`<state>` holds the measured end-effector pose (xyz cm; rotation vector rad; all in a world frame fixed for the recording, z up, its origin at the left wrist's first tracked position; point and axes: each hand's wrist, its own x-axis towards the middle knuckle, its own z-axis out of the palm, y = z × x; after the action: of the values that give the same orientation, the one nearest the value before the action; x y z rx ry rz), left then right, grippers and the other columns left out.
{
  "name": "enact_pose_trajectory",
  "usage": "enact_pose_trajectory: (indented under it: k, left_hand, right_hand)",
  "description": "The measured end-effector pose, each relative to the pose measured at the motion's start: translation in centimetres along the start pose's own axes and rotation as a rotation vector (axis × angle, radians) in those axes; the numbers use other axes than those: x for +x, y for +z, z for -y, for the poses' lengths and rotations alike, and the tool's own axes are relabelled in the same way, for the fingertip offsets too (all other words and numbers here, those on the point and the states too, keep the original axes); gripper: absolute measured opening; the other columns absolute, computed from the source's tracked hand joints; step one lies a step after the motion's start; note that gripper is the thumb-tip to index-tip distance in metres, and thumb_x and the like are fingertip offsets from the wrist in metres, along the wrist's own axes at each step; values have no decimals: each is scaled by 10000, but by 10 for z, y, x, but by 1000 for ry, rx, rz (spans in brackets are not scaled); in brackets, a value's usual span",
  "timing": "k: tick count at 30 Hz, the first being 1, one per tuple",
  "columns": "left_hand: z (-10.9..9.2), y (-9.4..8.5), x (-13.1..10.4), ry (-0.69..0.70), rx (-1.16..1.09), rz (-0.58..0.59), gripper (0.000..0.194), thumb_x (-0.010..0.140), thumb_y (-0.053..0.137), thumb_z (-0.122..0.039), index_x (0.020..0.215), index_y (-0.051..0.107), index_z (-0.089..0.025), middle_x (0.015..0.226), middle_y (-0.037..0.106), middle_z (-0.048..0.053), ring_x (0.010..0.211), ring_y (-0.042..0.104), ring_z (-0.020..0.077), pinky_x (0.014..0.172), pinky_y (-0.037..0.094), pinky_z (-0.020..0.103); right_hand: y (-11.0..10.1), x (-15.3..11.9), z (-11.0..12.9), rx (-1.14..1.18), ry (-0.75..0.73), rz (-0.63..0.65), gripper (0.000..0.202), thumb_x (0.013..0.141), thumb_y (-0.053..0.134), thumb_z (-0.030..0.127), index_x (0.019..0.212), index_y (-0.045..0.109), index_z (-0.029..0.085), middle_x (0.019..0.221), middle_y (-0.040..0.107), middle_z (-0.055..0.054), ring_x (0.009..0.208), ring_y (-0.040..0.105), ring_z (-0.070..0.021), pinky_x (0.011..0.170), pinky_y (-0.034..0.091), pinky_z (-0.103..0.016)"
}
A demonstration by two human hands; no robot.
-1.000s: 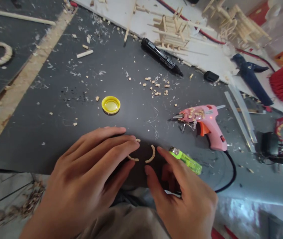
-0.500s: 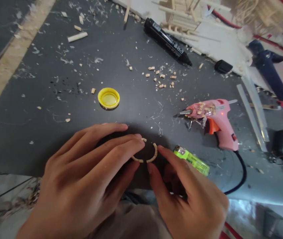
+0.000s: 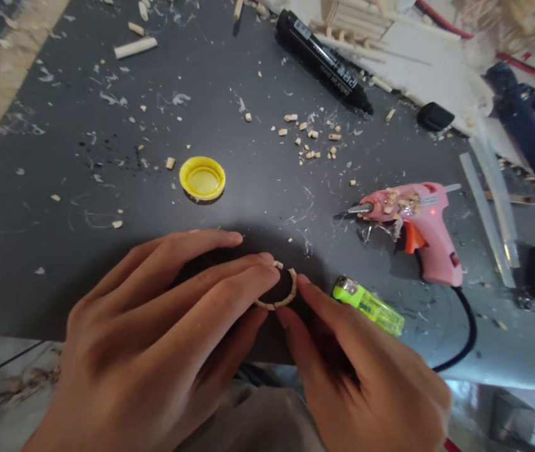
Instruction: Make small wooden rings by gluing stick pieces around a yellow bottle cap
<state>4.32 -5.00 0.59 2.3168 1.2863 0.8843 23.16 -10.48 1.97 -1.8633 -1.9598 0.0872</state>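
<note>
Two curved pieces made of small wooden segments lie on the dark tabletop, forming most of a ring. My left hand has its thumb and fingertips closed on the left curved piece, largely hidden under the fingers; its index finger reaches out above. Between thumb and forefinger, my right hand grips the right curved piece. Their lower ends meet or nearly meet; a gap shows at the top. A yellow cap with a pale rim underneath sits beyond my left hand. A green lighter lies beside my right hand.
A pink glue gun with its black cord lies at right, near clear glue sticks. Farther back are a black marker, its cap and a small wooden stick structure. Wood bits and glue strings litter the table.
The two curved pieces have come together at their lower ends, closing the small gap between them. The view has shifted slightly; both hands keep their hold.
</note>
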Motion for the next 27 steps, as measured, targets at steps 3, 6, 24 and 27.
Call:
enact_pose_trajectory:
  k: [3, 6, 24, 27]
  left_hand:
    - [1, -1, 0, 13, -27, 8, 256, 1018, 694, -101, 1232, 720, -239, 1162, 872, -41, 1219, 730, 194, 1037, 552, 379]
    - [1, -2, 0, 10, -24, 12, 250, 1032, 687, -123, 1250, 712, -244, 1168, 871, -44, 1225, 725, 192, 1029, 551, 384]
    - [1, -1, -1, -12, -42, 9, 241, 1023, 703, -117, 1231, 727, -236, 1159, 875, -42, 1246, 709, 171, 1059, 537, 353]
    - [1, 0, -2, -18, -30, 18, 257, 1030, 703, -133, 1265, 724, -236, 1146, 875, -37, 1240, 712, 169, 1055, 528, 345]
  right_hand:
    - [0, 0, -1, 0, -9, 7, 185, 1038, 738, 295, 1204, 803, 246, 717, 803, 66, 498, 728, -104, 492, 482, -263]
    - [-1, 0, -2, 9, -15, 24, 193, 1045, 726, 292, 1217, 800, 245, 744, 817, 52, 508, 735, -112, 490, 487, -266]
    - [-5, 2, -4, -15, -60, 44, 186, 1088, 672, 301, 1213, 793, 235, 746, 819, 46, 491, 728, -113, 497, 495, -268]
    - [-5, 2, -5, -3, -68, 54, 188, 1084, 681, 302, 1223, 788, 233, 758, 824, 41, 516, 747, -123, 512, 510, -263]
